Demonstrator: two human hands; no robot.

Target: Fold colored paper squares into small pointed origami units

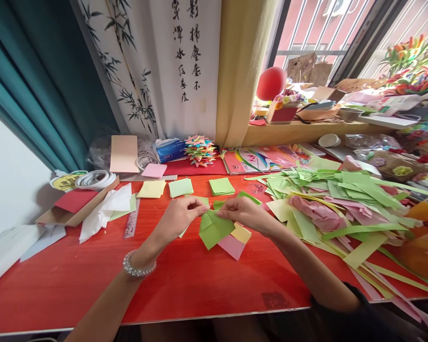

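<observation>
Between my two hands is a green sheet of paper (216, 232) with crease lines, one corner pointing down toward me. My left hand (183, 214) pinches its upper left edge between thumb and fingertips. On the upper right edge, my right hand (241, 213) pinches it the same way. A pink paper square (232, 247) and a small yellow paper piece (241, 233) lie on the table just under it. Past my hands sit a stack of green paper squares (221, 186), a pale green stack (181, 188) and a yellow stack (151, 189).
Many green and pink paper strips (342, 194) heap up at the right of the red table (171, 289). On the left are a clear ruler (131, 219), white tissue (105, 213) and a cardboard tray (66, 216). A folded-paper ball (200, 151) stands at the back.
</observation>
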